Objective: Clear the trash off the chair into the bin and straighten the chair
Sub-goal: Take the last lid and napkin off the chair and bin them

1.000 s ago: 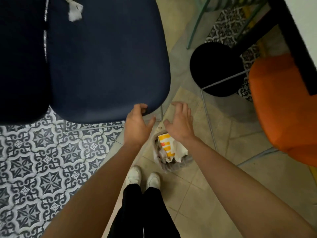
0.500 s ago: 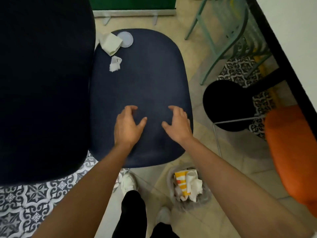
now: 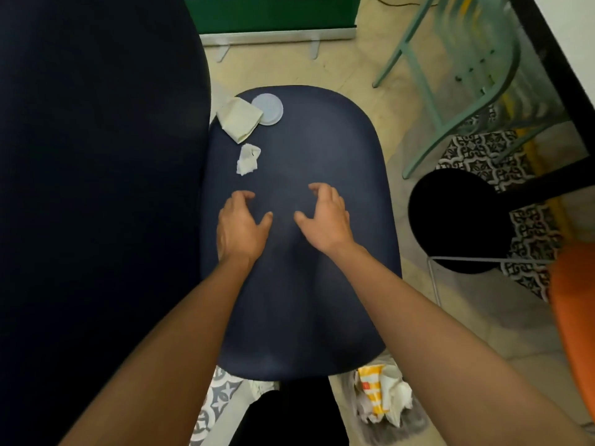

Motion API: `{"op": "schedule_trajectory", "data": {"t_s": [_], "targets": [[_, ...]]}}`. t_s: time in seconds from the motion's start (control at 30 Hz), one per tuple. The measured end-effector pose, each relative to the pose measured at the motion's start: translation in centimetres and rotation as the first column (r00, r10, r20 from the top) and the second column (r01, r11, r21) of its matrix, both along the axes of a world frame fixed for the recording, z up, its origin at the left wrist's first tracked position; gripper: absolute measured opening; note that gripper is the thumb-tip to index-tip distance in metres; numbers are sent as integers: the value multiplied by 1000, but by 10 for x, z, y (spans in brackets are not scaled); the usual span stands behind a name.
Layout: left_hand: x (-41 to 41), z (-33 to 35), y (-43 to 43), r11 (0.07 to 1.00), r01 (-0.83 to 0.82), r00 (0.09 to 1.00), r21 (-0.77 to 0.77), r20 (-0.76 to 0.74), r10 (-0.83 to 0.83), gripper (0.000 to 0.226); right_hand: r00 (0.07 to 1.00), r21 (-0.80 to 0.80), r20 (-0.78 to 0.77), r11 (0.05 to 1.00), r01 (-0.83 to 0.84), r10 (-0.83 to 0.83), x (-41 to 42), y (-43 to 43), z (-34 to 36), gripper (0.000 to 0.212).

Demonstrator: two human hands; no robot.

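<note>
The navy chair seat (image 3: 306, 284) fills the middle of the view. Its dark backrest (image 3: 96, 188) runs along the seat's left edge. The near half of the seat is bare fabric, with open room across to its right edge.

The trash sits at the seat's far left corner, close to the backrest. A folded napkin (image 3: 240, 119) overlaps the rim of a round plastic lid (image 3: 269, 108). A crumpled tissue (image 3: 248, 159) lies just nearer to you, apart from both.

Your left hand (image 3: 240, 231) and right hand (image 3: 326, 220) are side by side over the seat's middle, a gap between the thumbs. The left fingers (image 3: 243, 195) and right fingers (image 3: 318, 188) are loosely curled, thumbs spread, holding nothing. You cannot tell whether the fingertips touch the fabric. The tissue is near your left fingers.

The bin (image 3: 383, 403), with wrappers and paper in it, stands on the floor under the seat's near right corner, partly hidden by your right forearm.

To the right, across a strip of open floor, are a black round stool (image 3: 457, 220), an orange chair (image 3: 573, 317) and a green metal chair (image 3: 467, 75).
</note>
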State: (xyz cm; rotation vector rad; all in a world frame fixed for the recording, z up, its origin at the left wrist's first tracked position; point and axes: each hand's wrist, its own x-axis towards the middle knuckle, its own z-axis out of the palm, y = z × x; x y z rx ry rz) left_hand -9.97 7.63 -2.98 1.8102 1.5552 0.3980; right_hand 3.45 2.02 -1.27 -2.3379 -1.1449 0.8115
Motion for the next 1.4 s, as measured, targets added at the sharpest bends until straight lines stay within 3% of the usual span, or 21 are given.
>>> {"op": "schedule_trajectory", "data": {"t_s": [0.37,0.53,0.63,0.8,1.0,1.17,1.3,1.4], "targets": [[32,-36,84,991,-118,992,-65,43,121,40,995,-59,-9,994,-97,97,31,94,-31,53],[46,-63,118,991,-133,990,-29,-57,132,34,990,-58,-11,988,-144,143,43,136,-49,53],[52,-75,130,997,-61,984,-51,-172,52,40,985,-73,-7,982,-174,174,44,155,-60,53],[55,-95,147,994,61,977,-87,-199,-77,49,978,-57,13,977,-207,208,44,189,-75,50],[58,-105,156,987,67,974,-143,-204,-96,26,982,58,65,982,-182,178,35,230,-79,49],[49,-103,152,990,74,984,-120,-150,-92,27,978,95,122,978,-183,171,29,263,-79,70],[43,-96,158,996,-35,999,-79,-33,32,18,939,-31,168,953,-300,301,23,285,-84,85],[42,-91,164,997,-59,998,-41,14,60,18,893,-111,265,932,-346,363,19,289,-91,85]]}}
